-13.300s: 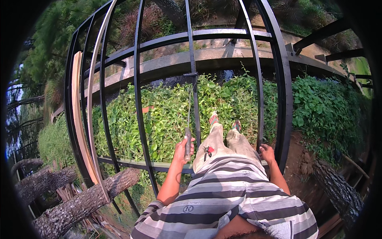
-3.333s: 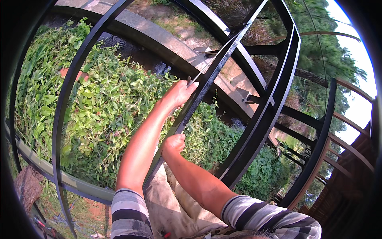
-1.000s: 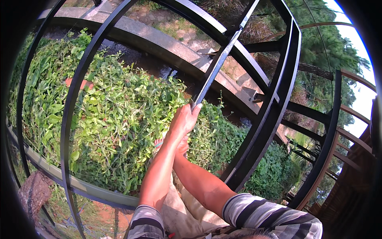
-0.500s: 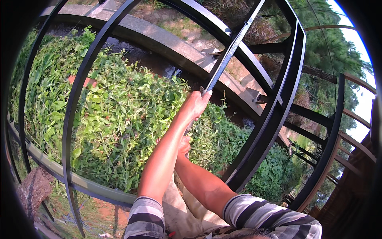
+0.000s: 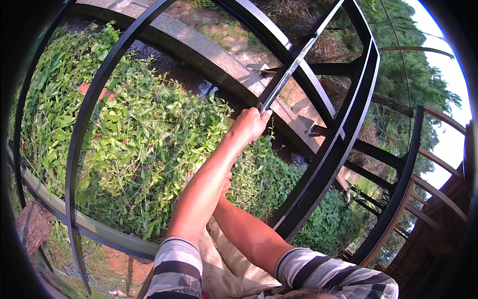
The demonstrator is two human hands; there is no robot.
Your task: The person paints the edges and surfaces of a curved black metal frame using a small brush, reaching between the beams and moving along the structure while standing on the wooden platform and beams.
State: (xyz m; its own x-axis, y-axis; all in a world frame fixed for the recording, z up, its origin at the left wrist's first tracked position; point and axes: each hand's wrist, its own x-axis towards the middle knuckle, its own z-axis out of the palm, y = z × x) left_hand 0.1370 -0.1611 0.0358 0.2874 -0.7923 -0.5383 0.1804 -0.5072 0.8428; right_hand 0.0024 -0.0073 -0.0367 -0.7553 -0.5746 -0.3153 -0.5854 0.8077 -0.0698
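My left hand (image 5: 250,124) is closed around the near end of a long dark metal bar (image 5: 291,70) with a pale, shiny upper edge. From the hand the bar slants up and to the right, across the curved black beams. Below it, my right hand (image 5: 226,184) is closed, partly covered by my left forearm. Whatever the right hand grips is hidden. Both arms cross over leafy green plants (image 5: 144,144).
Curved black metal beams (image 5: 343,124) rise on the right, with thinner black bars (image 5: 82,109) on the left. A grey-green rail (image 5: 114,239) runs along the lower left. Past the plants lie dark water (image 5: 206,88) and a concrete ledge (image 5: 209,50).
My left hand has shifted slightly right relative to the view, still on the bar. My right hand is a little further left and lower, more covered by the left forearm. The whole view has shifted slightly.
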